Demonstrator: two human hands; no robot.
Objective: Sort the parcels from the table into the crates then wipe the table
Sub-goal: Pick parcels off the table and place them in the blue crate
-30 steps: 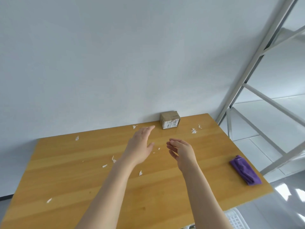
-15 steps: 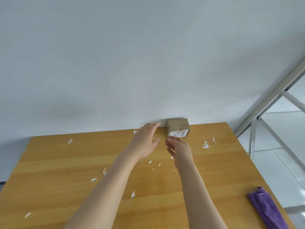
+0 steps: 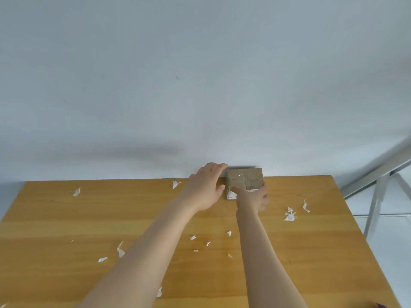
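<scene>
A small brown cardboard parcel (image 3: pixel 244 180) with a white label stands at the far edge of the wooden table (image 3: pixel 66 218), against the wall. My left hand (image 3: pixel 205 188) holds its left side, fingers reaching to the back corner and thumb at the front corner. On the parcel's front, my right hand (image 3: pixel 252 197) grips it, thumb along the top front edge and fingers round the right side. Most of the label is covered by that hand. No crates are in view.
Several white paper scraps (image 3: pixel 290 215) lie scattered over the table. A sliver of purple cloth (image 3: pixel 381 305) shows at the bottom right corner. A grey metal rack frame (image 3: pixel 378 196) stands to the right of the table, over white floor.
Both hands have reached forward to the parcel and closed on it, left hand at its left side, right hand over its front. The view has shifted, so the purple cloth is nearly out of frame.
</scene>
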